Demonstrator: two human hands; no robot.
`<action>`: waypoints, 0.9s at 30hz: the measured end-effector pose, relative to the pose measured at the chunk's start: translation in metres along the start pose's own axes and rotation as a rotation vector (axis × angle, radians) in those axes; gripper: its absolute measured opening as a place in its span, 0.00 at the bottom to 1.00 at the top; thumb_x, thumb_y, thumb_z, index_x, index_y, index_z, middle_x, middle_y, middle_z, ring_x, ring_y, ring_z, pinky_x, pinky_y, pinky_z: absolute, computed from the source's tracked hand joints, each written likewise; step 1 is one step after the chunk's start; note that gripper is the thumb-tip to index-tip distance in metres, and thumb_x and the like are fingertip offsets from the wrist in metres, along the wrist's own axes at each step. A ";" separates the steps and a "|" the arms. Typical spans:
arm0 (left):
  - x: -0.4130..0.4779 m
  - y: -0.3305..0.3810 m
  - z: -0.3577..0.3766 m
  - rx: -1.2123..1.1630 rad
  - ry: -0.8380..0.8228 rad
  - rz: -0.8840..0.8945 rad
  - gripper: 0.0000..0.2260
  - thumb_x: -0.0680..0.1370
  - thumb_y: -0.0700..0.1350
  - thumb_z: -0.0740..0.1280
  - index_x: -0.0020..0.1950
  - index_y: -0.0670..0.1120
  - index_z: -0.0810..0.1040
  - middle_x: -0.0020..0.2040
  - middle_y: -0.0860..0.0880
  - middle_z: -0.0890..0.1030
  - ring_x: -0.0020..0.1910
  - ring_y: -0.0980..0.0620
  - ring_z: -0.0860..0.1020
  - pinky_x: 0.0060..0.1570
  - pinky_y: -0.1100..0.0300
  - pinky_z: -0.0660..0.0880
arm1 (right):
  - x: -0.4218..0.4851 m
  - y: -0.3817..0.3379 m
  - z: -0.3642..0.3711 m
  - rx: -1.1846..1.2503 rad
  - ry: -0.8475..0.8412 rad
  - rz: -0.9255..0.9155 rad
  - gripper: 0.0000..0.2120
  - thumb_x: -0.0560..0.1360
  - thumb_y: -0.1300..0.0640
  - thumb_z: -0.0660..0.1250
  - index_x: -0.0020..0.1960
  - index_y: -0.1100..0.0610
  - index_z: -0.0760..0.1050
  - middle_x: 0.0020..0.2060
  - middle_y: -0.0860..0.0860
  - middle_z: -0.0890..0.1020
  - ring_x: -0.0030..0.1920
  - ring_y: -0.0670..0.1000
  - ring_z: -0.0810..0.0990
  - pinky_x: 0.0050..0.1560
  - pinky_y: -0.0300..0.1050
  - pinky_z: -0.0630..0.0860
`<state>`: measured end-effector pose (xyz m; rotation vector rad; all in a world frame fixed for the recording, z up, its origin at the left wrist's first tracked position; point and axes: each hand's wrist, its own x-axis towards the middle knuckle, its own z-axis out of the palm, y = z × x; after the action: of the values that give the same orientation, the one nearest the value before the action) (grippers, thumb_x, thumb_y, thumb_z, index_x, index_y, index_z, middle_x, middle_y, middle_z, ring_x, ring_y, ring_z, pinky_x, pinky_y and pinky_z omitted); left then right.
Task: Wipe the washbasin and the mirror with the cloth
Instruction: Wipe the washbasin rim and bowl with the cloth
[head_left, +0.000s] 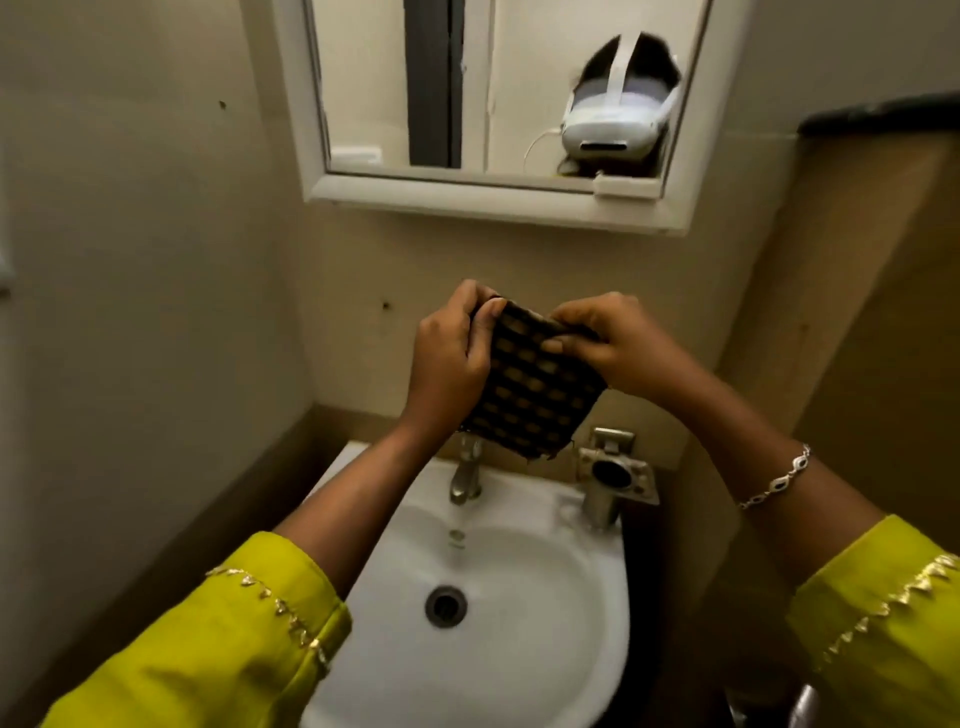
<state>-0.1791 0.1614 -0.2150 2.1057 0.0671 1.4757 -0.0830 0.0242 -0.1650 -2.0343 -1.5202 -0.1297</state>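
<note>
Both hands, left (449, 358) and right (618, 345), pinch the cloth (530, 395) above the running tap (465, 475); a slackened pinch risks dropping it into the washbasin (545, 597).

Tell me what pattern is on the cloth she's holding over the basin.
The cloth is dark, nearly black, with a grid of small tan checks, seen clearly in the head view.

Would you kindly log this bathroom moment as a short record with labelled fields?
setting: small bathroom corner, beige walls
cloth: dark checked, held up above the tap, not touching basin or mirror
left hand: grips the cloth's upper left edge
right hand: grips the cloth's upper right edge
washbasin: white, wall-mounted, drain open
tap: metal, at the basin's back rim; whether water is running is unclear
mirror: white-framed, on the wall above the hands
wiping: not yet begun
</note>
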 end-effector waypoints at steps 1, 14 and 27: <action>-0.006 -0.006 -0.005 0.008 -0.021 -0.015 0.07 0.79 0.42 0.57 0.42 0.45 0.71 0.31 0.59 0.69 0.31 0.66 0.71 0.30 0.72 0.64 | -0.001 -0.002 0.011 0.057 -0.029 0.016 0.04 0.75 0.61 0.65 0.46 0.56 0.78 0.37 0.50 0.81 0.41 0.49 0.79 0.42 0.45 0.76; -0.086 -0.063 -0.045 0.071 -0.351 -0.171 0.15 0.78 0.47 0.58 0.44 0.36 0.76 0.36 0.40 0.79 0.35 0.44 0.77 0.35 0.52 0.69 | -0.020 -0.010 0.136 0.724 -0.558 0.430 0.08 0.67 0.56 0.69 0.46 0.56 0.78 0.38 0.50 0.85 0.41 0.48 0.84 0.40 0.38 0.79; -0.214 -0.208 -0.099 0.668 -0.528 -0.868 0.29 0.79 0.52 0.61 0.73 0.36 0.59 0.74 0.37 0.61 0.75 0.39 0.54 0.73 0.49 0.50 | -0.063 -0.005 0.260 1.107 -0.465 1.017 0.10 0.77 0.60 0.62 0.56 0.61 0.75 0.54 0.58 0.81 0.54 0.56 0.80 0.54 0.49 0.77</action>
<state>-0.2942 0.3027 -0.4713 2.3833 1.2316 0.3729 -0.1776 0.1034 -0.4026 -1.6128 -0.3383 1.3230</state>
